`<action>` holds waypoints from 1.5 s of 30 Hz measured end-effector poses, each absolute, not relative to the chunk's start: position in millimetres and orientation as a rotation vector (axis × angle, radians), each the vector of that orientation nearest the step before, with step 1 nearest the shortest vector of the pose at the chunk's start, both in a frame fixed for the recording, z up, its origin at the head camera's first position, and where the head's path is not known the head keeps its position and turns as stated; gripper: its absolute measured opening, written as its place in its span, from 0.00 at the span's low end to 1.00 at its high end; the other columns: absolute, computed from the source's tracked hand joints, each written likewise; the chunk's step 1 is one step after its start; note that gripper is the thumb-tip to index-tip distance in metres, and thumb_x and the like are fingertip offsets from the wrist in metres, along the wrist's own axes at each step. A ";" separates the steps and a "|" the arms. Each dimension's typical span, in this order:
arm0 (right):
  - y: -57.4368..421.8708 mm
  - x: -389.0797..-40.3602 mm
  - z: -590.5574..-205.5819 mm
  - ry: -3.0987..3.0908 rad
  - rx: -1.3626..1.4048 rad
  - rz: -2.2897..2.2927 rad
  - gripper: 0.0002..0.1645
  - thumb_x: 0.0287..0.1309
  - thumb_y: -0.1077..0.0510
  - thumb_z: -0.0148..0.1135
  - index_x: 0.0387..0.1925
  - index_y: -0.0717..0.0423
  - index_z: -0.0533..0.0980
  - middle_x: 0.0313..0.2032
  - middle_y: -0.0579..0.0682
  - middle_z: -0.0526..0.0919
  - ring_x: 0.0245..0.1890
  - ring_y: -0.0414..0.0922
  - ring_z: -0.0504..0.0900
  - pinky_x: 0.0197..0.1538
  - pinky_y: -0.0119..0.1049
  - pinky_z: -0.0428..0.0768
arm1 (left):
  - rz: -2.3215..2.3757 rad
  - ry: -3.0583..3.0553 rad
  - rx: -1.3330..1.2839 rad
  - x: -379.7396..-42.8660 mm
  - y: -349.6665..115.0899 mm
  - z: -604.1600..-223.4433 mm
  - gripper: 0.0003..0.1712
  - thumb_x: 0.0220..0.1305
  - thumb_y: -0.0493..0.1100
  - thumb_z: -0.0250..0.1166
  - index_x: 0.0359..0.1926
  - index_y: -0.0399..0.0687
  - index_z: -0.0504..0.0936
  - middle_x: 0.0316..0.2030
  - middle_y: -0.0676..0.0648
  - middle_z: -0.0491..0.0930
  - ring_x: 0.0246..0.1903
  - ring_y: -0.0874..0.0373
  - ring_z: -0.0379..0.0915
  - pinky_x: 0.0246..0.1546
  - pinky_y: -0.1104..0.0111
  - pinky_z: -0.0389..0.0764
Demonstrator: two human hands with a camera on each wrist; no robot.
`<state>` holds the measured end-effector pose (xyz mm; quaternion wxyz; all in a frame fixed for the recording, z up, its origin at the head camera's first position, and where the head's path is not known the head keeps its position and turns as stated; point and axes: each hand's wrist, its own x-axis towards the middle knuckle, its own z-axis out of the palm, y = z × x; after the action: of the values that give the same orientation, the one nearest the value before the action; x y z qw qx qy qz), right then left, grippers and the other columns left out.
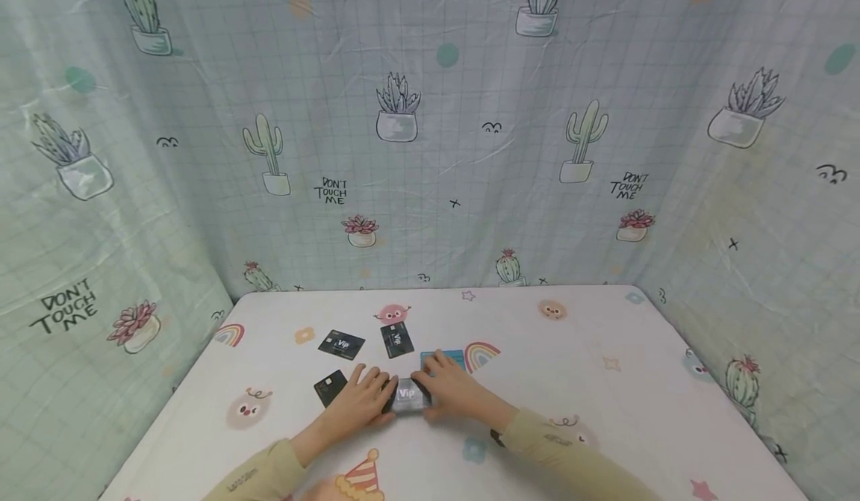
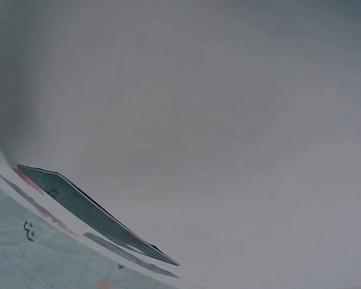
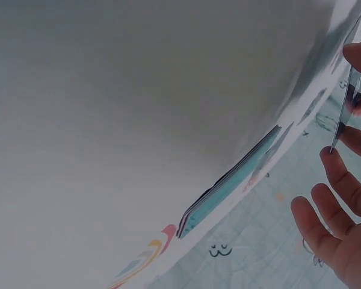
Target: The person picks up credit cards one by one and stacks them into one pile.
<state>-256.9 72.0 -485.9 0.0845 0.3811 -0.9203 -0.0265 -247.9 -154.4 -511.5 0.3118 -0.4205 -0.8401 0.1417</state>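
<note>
A card printed "Vip" point(image 1: 407, 394), dark at its sides and pale grey in the middle, is held between my two hands above the table. My left hand point(image 1: 363, 396) grips its left end. At its right end, my right hand point(image 1: 457, 389) pinches the card between thumb and fingers; the right wrist view shows the thin card edge point(image 3: 348, 111) there. Beneath and behind the right hand lies a stack of cards with a blue top point(image 1: 443, 355). The left wrist view shows no hand, only a dark card point(image 2: 96, 214) lying on the table.
Three black cards lie on the white table point(image 1: 605, 411): one at the back left point(image 1: 341, 344), one behind the hands point(image 1: 397, 340), one beside the left hand point(image 1: 331, 387). A dark object point(image 1: 496, 437) shows partly under the right sleeve. A patterned curtain point(image 1: 457, 150) surrounds the table.
</note>
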 end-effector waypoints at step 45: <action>132.2 -248.7 -482.9 -2.717 1.112 -0.053 0.37 0.41 0.37 0.63 0.55 0.43 0.68 0.43 0.46 0.69 0.41 0.42 0.64 0.46 0.37 0.71 | 0.430 -2.205 -1.150 -244.3 -107.6 -509.3 0.32 0.55 0.64 0.53 0.54 0.50 0.72 0.46 0.50 0.75 0.47 0.54 0.68 0.52 0.54 0.69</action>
<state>-248.7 132.2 -482.9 0.1024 0.3769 -0.9204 -0.0179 -244.3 -107.6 -509.3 0.3040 -0.4342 -0.8323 0.1623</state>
